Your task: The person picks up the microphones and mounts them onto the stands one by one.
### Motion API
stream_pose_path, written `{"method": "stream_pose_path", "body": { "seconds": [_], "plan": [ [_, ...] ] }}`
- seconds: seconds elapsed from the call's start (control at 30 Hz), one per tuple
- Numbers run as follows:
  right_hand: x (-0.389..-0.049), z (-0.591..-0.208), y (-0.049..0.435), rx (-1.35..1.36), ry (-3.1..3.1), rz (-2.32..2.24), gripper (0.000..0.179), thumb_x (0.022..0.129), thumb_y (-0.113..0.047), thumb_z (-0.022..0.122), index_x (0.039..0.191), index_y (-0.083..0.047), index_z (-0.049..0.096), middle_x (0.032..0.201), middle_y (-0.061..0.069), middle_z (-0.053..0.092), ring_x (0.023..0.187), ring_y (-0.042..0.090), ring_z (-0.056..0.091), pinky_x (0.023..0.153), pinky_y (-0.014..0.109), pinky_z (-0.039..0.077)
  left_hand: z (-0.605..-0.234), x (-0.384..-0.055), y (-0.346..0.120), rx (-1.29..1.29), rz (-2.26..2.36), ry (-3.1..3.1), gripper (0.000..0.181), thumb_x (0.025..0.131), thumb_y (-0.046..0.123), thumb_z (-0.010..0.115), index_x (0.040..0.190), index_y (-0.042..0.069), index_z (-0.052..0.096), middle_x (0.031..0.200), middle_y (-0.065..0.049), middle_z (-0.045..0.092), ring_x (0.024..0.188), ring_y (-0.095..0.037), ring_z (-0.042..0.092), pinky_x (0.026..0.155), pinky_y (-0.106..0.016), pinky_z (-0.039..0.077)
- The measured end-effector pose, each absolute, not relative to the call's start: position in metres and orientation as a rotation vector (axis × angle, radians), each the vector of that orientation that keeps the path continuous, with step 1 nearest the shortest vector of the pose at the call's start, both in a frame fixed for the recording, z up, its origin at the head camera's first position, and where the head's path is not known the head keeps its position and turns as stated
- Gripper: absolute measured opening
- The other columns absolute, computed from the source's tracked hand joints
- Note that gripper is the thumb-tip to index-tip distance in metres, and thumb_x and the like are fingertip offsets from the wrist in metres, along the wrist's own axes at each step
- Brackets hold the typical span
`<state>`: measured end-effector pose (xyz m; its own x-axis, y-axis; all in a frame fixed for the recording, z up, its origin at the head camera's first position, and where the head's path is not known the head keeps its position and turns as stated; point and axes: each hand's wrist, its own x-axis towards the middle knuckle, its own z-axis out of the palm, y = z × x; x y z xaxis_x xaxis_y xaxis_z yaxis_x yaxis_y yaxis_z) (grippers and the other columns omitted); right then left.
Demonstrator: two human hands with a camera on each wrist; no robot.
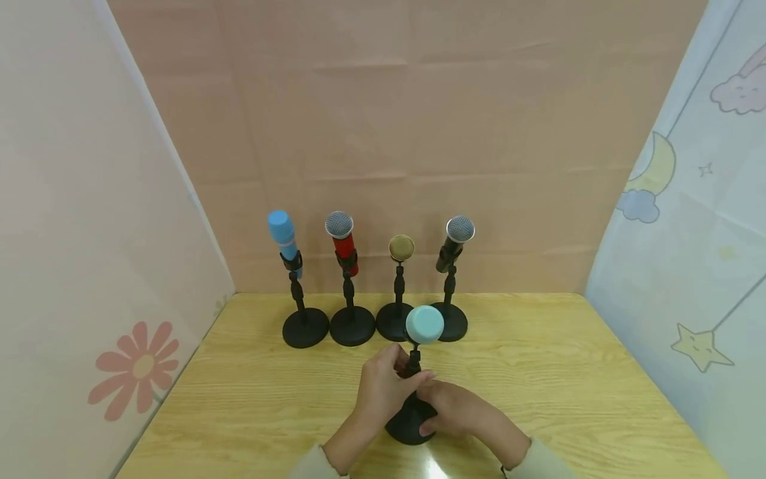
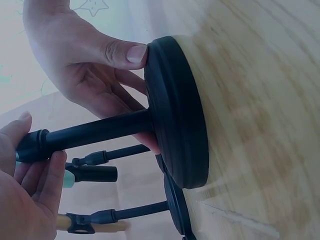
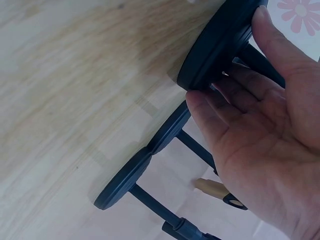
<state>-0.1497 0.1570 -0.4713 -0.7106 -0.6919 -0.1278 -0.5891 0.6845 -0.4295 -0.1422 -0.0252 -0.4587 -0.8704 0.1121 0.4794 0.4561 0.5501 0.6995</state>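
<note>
A black desk microphone stand with a pale turquoise-headed microphone stands in front of me, close to the table's near side. My left hand grips the collar of its pole, thumb across the front, just below the microphone. Down at the round base, my right hand holds the rim; in the right wrist view its thumb lies on the upper face and its fingers reach the edge. The left wrist view shows the pole between both hands. Whether the base fully touches the wood cannot be told.
Behind it, several microphones stand in a row: a blue one, a red one, a small gold round one and a black one with a silver head. Their bases sit close together. A brown backdrop rises behind the wooden table.
</note>
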Motion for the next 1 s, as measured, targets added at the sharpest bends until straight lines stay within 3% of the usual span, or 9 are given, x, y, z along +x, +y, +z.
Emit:
{"method": "stream_pose_path", "body": {
  "seconds": [0.2, 0.33, 0.5, 0.6, 0.83, 1.0],
  "plan": [
    [-0.152, -0.471, 0.156, -1.034, 2.613, -0.535, 0.059, 0.083, -0.029, 0.084, 0.133, -0.006, 0.064, 0.141, 0.008, 0.059, 0.129, 0.023, 0.057, 0.105, 0.038, 0.049, -0.459, -0.144, -0.029, -0.567, -1.272, -2.366, 0.028, 0.083, 0.036, 0.084, 0.087, 0.014, 0.066, 0.081, 0.005, 0.067, 0.074, -0.004, 0.065, 0.066, -0.019, 0.056],
    [-0.154, -0.472, 0.156, -1.026, 2.599, -0.537, 0.050, 0.084, -0.031, 0.083, 0.125, -0.010, 0.066, 0.135, 0.004, 0.062, 0.124, 0.018, 0.059, 0.103, 0.037, 0.050, -0.460, -0.144, -0.035, -0.742, -1.372, -2.408, 0.019, 0.093, 0.029, 0.073, 0.100, 0.012, 0.072, 0.095, 0.003, 0.073, 0.089, -0.007, 0.070, 0.078, -0.023, 0.059],
    [-0.156, -0.474, 0.158, -1.061, 2.591, -0.534, 0.038, 0.084, -0.033, 0.082, 0.112, -0.012, 0.066, 0.122, -0.003, 0.062, 0.113, 0.010, 0.060, 0.098, 0.033, 0.052, -0.458, -0.149, -0.044, -0.919, -1.492, -2.527, 0.019, 0.100, 0.026, 0.061, 0.112, 0.014, 0.069, 0.108, 0.005, 0.072, 0.108, -0.009, 0.068, 0.093, -0.026, 0.055],
    [-0.157, -0.473, 0.159, -1.079, 2.598, -0.544, 0.037, 0.084, -0.032, 0.083, 0.110, -0.011, 0.066, 0.120, -0.004, 0.062, 0.109, 0.008, 0.059, 0.097, 0.034, 0.052, -0.454, -0.156, -0.048, -0.988, -1.595, -2.570, 0.017, 0.101, 0.025, 0.060, 0.113, 0.016, 0.067, 0.109, 0.004, 0.070, 0.109, -0.008, 0.066, 0.092, -0.025, 0.055],
    [-0.158, -0.473, 0.157, -1.032, 2.578, -0.545, 0.043, 0.084, -0.032, 0.082, 0.118, -0.010, 0.066, 0.123, -0.003, 0.063, 0.112, 0.009, 0.059, 0.101, 0.036, 0.051, -0.451, -0.167, -0.055, -1.145, -1.718, -2.615, 0.021, 0.103, 0.024, 0.056, 0.117, 0.012, 0.066, 0.115, -0.008, 0.070, 0.094, -0.007, 0.063, 0.081, -0.022, 0.055],
    [-0.156, -0.473, 0.156, -1.040, 2.580, -0.523, 0.044, 0.085, -0.032, 0.082, 0.120, -0.010, 0.066, 0.129, -0.002, 0.063, 0.118, 0.011, 0.059, 0.102, 0.036, 0.050, -0.453, -0.162, -0.055, -1.096, -1.773, -2.621, 0.027, 0.104, 0.027, 0.054, 0.124, 0.013, 0.065, 0.123, -0.004, 0.070, 0.109, -0.007, 0.064, 0.088, -0.022, 0.054]
  ]
}}
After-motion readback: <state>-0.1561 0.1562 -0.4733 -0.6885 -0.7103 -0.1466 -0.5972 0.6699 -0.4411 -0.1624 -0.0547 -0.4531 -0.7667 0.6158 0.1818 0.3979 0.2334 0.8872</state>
